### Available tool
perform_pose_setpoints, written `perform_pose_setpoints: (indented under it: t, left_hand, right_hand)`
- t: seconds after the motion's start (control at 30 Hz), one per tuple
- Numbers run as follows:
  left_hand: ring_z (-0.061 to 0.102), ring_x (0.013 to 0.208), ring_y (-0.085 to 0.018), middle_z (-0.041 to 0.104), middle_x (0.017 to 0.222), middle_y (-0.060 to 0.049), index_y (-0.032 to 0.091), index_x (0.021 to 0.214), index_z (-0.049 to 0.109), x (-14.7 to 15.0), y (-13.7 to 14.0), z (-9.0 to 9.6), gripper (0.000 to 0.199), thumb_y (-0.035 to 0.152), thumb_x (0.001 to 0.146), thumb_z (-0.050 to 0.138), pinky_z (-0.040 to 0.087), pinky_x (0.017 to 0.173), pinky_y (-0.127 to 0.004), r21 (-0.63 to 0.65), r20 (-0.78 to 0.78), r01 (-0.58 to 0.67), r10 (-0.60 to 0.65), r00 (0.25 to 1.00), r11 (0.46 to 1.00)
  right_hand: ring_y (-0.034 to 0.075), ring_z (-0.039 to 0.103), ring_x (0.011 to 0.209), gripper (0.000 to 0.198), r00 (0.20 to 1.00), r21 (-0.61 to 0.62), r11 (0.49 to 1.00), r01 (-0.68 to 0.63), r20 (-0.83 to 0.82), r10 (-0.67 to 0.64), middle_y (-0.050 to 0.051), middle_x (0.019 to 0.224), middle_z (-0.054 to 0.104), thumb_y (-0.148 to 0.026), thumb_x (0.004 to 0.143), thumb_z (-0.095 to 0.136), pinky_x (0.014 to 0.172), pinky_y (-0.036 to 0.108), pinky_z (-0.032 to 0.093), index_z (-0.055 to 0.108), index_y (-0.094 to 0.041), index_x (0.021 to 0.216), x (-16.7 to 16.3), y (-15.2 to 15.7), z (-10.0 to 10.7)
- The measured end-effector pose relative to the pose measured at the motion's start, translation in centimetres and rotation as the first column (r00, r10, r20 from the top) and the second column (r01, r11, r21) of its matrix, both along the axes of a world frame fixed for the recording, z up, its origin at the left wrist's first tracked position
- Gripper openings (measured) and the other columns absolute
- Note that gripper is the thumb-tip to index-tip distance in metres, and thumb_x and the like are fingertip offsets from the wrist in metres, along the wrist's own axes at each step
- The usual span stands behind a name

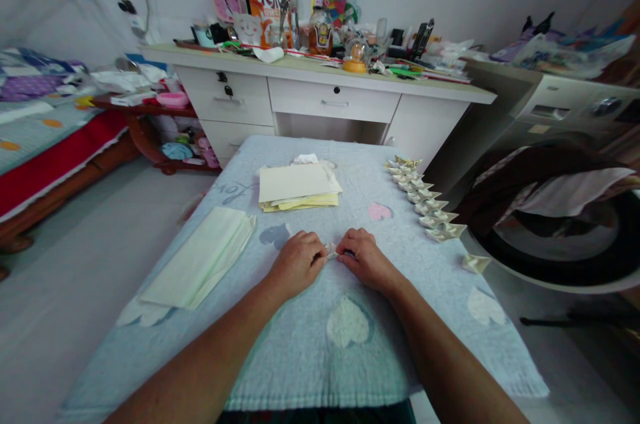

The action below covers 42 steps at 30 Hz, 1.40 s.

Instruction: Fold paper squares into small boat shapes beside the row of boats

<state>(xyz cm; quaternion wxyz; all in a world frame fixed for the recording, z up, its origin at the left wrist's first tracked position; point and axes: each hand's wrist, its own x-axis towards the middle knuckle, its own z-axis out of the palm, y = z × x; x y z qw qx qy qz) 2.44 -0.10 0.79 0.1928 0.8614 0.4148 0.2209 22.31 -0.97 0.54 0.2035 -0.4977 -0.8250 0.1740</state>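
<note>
My left hand (301,259) and my right hand (366,257) meet near the middle of the table, fingers pinched. Between them they grip a small folded piece of pale paper (331,251), mostly covered by the fingertips. Beyond the hands lies a stack of cream and yellow paper sheets (299,184). To the left rests a pile of long pale green paper (203,257). Along the right side runs a row of several folded paper boats (429,204), with one more paper boat (475,263) nearer to me, apart from the row.
A light blue patterned cloth (300,371) covers the table. Behind it stands a white desk (335,97) crowded with jars, bags and small items. At right is a washing machine (555,104) with its door open and clothes hanging out. A bed (55,151) is at left.
</note>
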Motion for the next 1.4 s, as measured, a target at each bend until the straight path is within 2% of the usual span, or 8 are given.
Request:
perform_pose_setpoints:
  t: [0.23, 0.43, 0.67, 0.8, 1.03, 1.4]
  left_hand:
    - [0.053, 0.083, -0.02, 0.06, 0.08, -0.005, 0.018, 0.075, 0.066, 0.3, 0.3, -0.2, 0.022, 0.029, 0.089, 0.051, 0.039, 0.077, -0.033, 0.007, -0.035, -0.086, 0.086, 0.996, 0.996]
    - [0.052, 0.086, -0.021, 0.059, 0.084, -0.006, 0.019, 0.075, 0.065, 0.5, 0.2, -0.5, 0.019, 0.029, 0.087, 0.054, 0.037, 0.078, -0.033, 0.036, -0.083, -0.164, 0.166, 0.983, 0.986]
    - [0.05, 0.088, -0.021, 0.059, 0.087, -0.004, 0.02, 0.072, 0.063, 0.7, 0.2, -0.7, 0.016, 0.032, 0.082, 0.061, 0.035, 0.077, -0.034, 0.001, -0.101, -0.246, 0.245, 0.964, 0.969]
    - [0.05, 0.089, -0.021, 0.059, 0.087, -0.003, 0.02, 0.071, 0.063, 0.5, 0.3, -0.8, 0.017, 0.033, 0.082, 0.061, 0.034, 0.079, -0.033, -0.023, -0.081, -0.239, 0.237, 0.968, 0.971]
    - [0.05, 0.09, -0.021, 0.059, 0.088, -0.002, 0.021, 0.073, 0.064, 0.3, 0.3, -0.6, 0.015, 0.033, 0.082, 0.061, 0.033, 0.079, -0.034, -0.051, -0.072, -0.215, 0.211, 0.975, 0.975]
    - [0.052, 0.088, -0.019, 0.06, 0.083, 0.0, 0.021, 0.07, 0.065, -0.6, 0.6, -0.2, 0.008, 0.025, 0.072, 0.071, 0.035, 0.085, -0.033, -0.089, -0.031, -0.097, 0.095, 0.995, 0.991]
  right_hand:
    - [0.018, 0.048, 0.09, 0.006, 0.995, -0.068, 0.994, 0.09, -0.042, -0.093, 0.003, 0.091, 0.057, -0.023, 0.086, 0.062, 0.082, 0.034, 0.034, 0.067, -0.02, 0.083, -0.2, 0.0, 0.3]
    - [0.019, 0.047, 0.091, 0.01, 0.982, -0.066, 0.98, 0.186, -0.003, -0.186, 0.004, 0.092, 0.057, -0.028, 0.085, 0.064, 0.081, 0.035, 0.033, 0.067, -0.019, 0.081, -0.6, 0.2, 0.2]
    - [0.02, 0.046, 0.092, 0.014, 0.967, -0.075, 0.965, 0.251, 0.06, -0.247, 0.005, 0.093, 0.057, -0.03, 0.086, 0.064, 0.08, 0.034, 0.031, 0.067, -0.019, 0.078, -1.1, 0.3, 0.1]
    - [0.019, 0.046, 0.093, 0.013, 0.967, -0.1, 0.963, 0.252, 0.065, -0.246, 0.005, 0.094, 0.057, -0.03, 0.086, 0.063, 0.08, 0.033, 0.03, 0.067, -0.019, 0.079, -0.9, 0.4, 0.2]
    - [0.018, 0.045, 0.095, 0.003, 0.987, -0.114, 0.981, 0.158, -0.022, -0.161, 0.002, 0.097, 0.055, -0.022, 0.08, 0.068, 0.082, 0.031, 0.03, 0.065, -0.02, 0.082, -0.1, 0.1, 0.3]
    - [0.019, 0.045, 0.094, 0.004, 0.981, -0.095, 0.977, 0.192, 0.056, -0.188, 0.003, 0.094, 0.056, -0.021, 0.078, 0.07, 0.082, 0.032, 0.028, 0.067, -0.021, 0.081, -0.2, -0.1, 0.5]
